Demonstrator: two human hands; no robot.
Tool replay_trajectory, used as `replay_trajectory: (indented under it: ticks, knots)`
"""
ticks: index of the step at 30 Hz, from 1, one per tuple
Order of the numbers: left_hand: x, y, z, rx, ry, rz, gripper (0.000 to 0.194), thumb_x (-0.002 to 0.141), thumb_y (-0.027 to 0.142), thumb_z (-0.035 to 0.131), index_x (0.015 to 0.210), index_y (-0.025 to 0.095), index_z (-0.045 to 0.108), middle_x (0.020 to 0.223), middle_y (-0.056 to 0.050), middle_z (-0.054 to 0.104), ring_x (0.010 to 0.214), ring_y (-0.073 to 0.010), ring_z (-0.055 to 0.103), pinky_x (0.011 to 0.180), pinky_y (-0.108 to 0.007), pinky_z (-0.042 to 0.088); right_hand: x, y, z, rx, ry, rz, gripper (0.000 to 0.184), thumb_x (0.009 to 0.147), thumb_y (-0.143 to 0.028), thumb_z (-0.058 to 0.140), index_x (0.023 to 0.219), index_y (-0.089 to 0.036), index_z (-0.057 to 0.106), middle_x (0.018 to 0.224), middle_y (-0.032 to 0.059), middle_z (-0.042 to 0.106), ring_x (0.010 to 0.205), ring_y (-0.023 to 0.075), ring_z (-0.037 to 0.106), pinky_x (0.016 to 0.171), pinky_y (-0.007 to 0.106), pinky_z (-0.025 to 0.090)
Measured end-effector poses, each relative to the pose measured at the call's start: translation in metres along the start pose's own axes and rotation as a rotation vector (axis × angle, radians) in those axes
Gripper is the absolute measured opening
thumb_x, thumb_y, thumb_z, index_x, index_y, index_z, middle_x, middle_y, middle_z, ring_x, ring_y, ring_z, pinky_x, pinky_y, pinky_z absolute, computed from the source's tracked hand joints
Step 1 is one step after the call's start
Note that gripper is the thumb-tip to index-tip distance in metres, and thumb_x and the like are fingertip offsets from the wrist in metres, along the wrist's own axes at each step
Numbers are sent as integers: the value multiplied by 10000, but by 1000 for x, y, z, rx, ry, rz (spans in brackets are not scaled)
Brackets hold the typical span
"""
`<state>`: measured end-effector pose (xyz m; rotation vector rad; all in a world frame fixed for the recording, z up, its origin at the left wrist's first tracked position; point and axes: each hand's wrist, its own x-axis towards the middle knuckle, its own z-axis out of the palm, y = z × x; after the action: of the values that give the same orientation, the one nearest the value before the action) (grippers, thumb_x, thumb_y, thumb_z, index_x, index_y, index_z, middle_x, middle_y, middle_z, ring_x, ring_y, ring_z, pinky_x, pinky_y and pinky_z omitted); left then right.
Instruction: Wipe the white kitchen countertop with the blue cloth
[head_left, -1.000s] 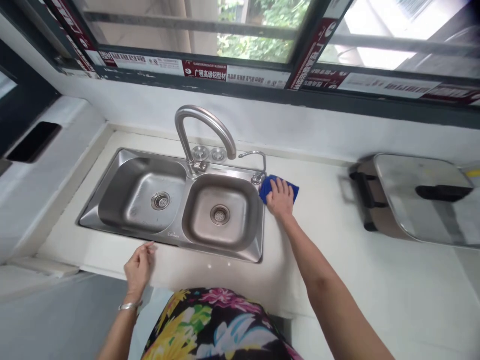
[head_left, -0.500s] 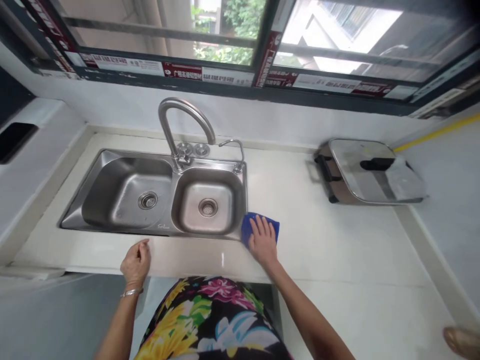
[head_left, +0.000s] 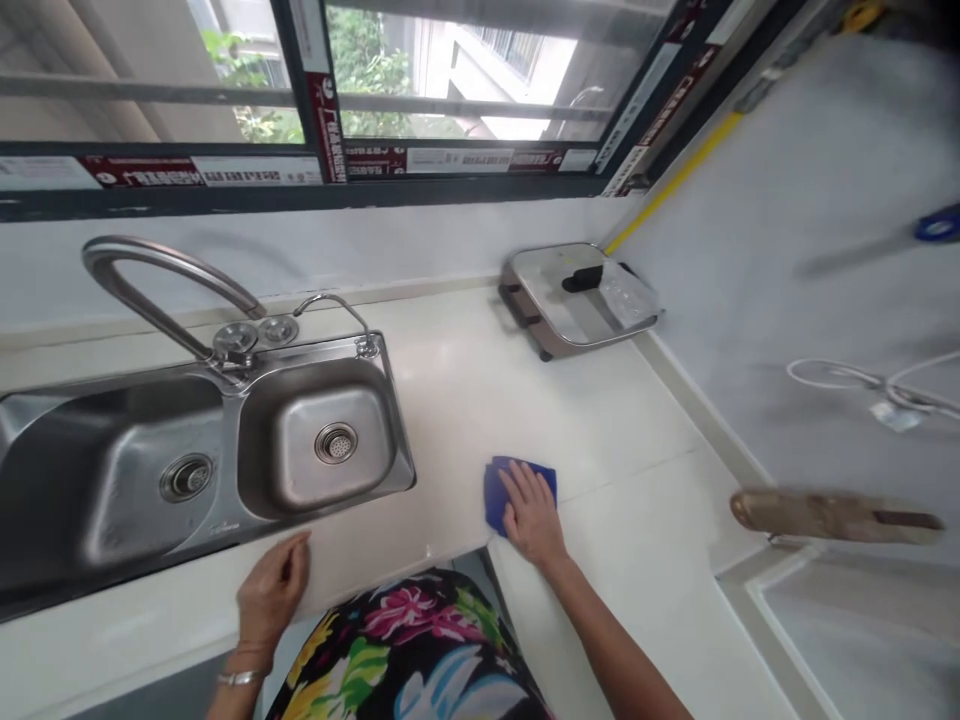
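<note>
My right hand (head_left: pixel 534 517) lies flat, fingers spread, on a blue cloth (head_left: pixel 498 489) pressed to the white countertop (head_left: pixel 540 400), right of the steel double sink (head_left: pixel 225 455). My left hand (head_left: pixel 274 590) rests on the counter's front edge below the sink, fingers loosely curled and holding nothing. A curved tap (head_left: pixel 161 285) and a small second tap (head_left: pixel 337 310) stand behind the basins.
A lidded steel electric pan (head_left: pixel 581 295) sits at the back right corner under the window. A wooden-handled object (head_left: pixel 817 515) sticks out at the right, near a white cable (head_left: pixel 862 380) on the wall. The counter turns a corner toward me on the right.
My right hand has slid the blue cloth from beside the small tap toward me and then right of the sink's front corner. The view has swung right. My left hand stayed put.
</note>
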<state>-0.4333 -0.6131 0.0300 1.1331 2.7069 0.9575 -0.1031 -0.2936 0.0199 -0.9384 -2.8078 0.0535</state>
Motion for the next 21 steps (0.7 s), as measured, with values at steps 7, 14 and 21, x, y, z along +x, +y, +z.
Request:
replay_trajectory:
  ticks: [7,14,21]
  knots:
    - [22,26,35,57,43,326,254,966,351,504,1007,220,717,928,-10,778,784,-145,733,782,-235,562,23,105,12,-153,125,296,561,953,-242,358,1508,-177,399,1580,104,391,1471,267,305,1209,490,247]
    - [22,22,36,123,42,218,266,943,387,521,976,221,726,883,8,780,651,-127,711,676,-206,560,75,190,14,-220,134,480,580,931,-261,364,1502,-166,411,1559,115,418,1436,282,333,1186,488,250]
    - [24,24,31,125,-42,-47,268,846,458,559,878,260,736,783,45,775,524,-112,668,545,-182,533,141,261,13,-185,151,603,586,935,-281,355,1501,-138,408,1530,151,440,1413,312,337,1161,524,266]
